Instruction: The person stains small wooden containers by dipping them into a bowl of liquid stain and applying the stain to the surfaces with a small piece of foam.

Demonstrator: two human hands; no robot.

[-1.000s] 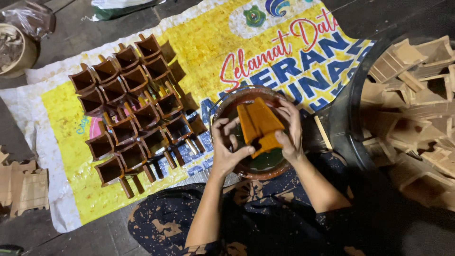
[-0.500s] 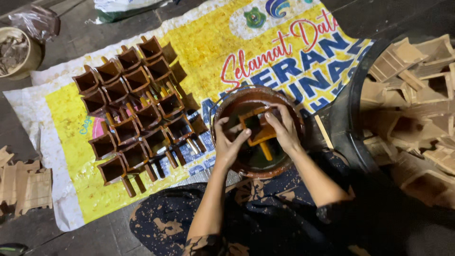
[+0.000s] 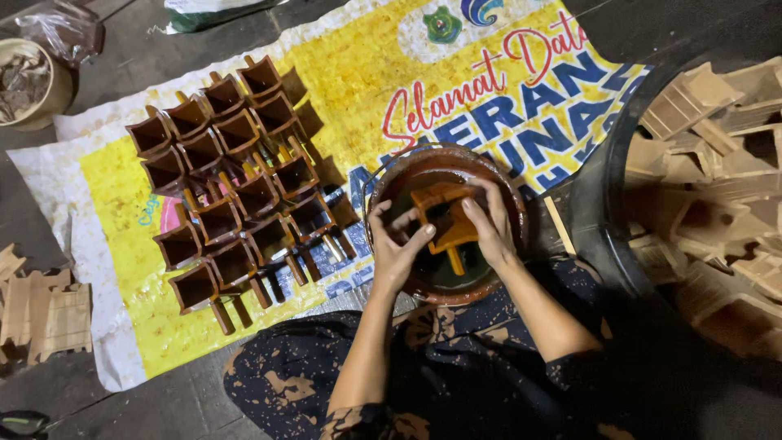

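Observation:
A small orange wooden scoop with a short handle is held inside a round brown bowl of dark stain. My left hand grips its left side and my right hand grips its right side. The scoop's handle points toward me, down into the liquid. Left of the bowl, several dark brown stained scoops stand in rows on a yellow printed banner.
A black tub at the right holds a heap of bare wooden scoops. Flat wooden pieces lie at the left edge. A round basket sits at top left. My patterned dark trousers fill the foreground.
The scoop was lifted and upturned a second ago; both hands have lowered it into the bowl and turned it so its open side faces up.

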